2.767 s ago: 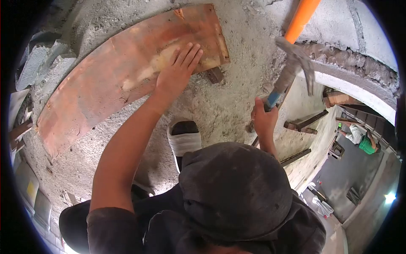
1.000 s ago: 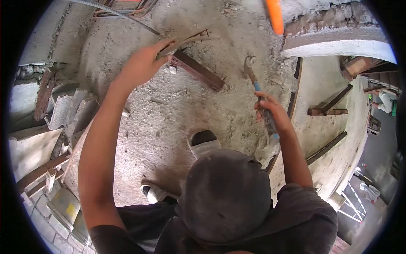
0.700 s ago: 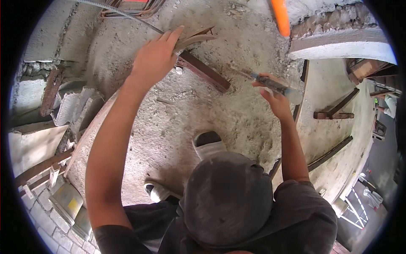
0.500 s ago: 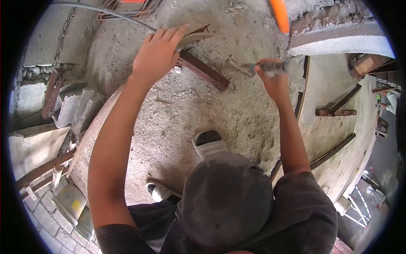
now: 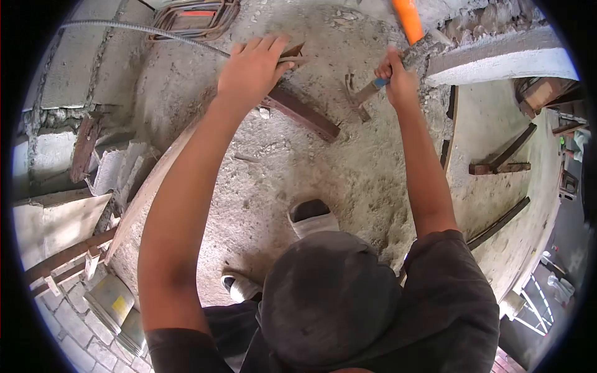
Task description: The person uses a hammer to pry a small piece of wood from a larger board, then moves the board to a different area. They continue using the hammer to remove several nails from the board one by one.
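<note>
My right hand [image 5: 398, 74] is closed round the handle of a claw hammer [image 5: 359, 98], whose metal head hangs over the concrete floor to the left of the hand. My left hand [image 5: 252, 71] lies palm down with its fingers wrapped over a thin wooden piece [image 5: 293, 59] that sticks out to the right. Below that hand a reddish-brown timber block [image 5: 305, 114] runs down to the right on the floor. A ribbed steel bar [image 5: 146, 31] reaches from the upper left to the left hand's fingertips.
Coiled rods [image 5: 163, 22] lie at the top left, an orange object [image 5: 408, 20] at the top right. Broken concrete pieces [image 5: 111, 171] and a bucket [image 5: 112, 301] are on the left. Timber strips [image 5: 513, 148] lie on the panel at right. Two shoes [image 5: 313, 217] stand below.
My right hand has moved up with the hammer, whose head now shows clearly. My left hand has shifted slightly to the right, over the thin piece.
</note>
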A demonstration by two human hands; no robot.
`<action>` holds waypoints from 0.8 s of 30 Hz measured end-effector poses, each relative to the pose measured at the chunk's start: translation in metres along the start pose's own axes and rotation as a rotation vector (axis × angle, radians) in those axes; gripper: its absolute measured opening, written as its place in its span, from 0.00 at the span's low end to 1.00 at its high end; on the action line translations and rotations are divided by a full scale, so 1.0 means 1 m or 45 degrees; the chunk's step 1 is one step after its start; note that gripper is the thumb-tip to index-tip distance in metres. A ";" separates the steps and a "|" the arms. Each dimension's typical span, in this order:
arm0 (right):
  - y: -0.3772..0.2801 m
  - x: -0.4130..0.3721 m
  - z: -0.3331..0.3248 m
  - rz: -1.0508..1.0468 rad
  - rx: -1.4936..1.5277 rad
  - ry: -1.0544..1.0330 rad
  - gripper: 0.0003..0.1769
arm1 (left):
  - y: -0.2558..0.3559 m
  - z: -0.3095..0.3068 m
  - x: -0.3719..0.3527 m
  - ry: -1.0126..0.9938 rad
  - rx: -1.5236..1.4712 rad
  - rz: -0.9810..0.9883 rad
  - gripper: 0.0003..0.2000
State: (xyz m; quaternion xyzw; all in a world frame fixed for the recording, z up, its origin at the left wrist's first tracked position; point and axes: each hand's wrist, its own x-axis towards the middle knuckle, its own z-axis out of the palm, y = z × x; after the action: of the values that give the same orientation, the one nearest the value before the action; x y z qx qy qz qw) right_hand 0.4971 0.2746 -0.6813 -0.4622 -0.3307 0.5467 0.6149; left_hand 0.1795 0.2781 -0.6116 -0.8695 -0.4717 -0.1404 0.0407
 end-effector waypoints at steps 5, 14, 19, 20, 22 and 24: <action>-0.017 -0.022 0.036 -0.062 -0.181 0.081 0.21 | -0.010 0.006 0.003 -0.069 -0.123 0.056 0.23; -0.041 -0.071 0.099 -0.127 0.237 0.088 0.17 | -0.009 -0.005 0.019 -0.027 -0.271 -0.052 0.19; -0.072 -0.054 0.129 -0.001 0.059 0.005 0.21 | -0.016 0.002 0.020 0.036 -0.195 0.004 0.20; -0.076 -0.047 0.134 0.029 0.052 -0.007 0.20 | -0.017 0.003 0.020 0.064 -0.174 0.041 0.20; -0.077 -0.024 0.142 0.007 0.128 0.037 0.18 | -0.016 0.003 0.018 0.078 -0.183 0.053 0.19; -0.071 -0.014 0.142 -0.003 0.195 0.091 0.16 | -0.017 0.008 0.017 0.082 -0.206 0.063 0.18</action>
State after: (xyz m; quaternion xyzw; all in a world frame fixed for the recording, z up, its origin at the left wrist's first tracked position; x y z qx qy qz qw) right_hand 0.3908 0.2920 -0.5640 -0.4324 -0.2664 0.5529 0.6606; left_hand 0.1754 0.3025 -0.6151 -0.8764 -0.4356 -0.2050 -0.0112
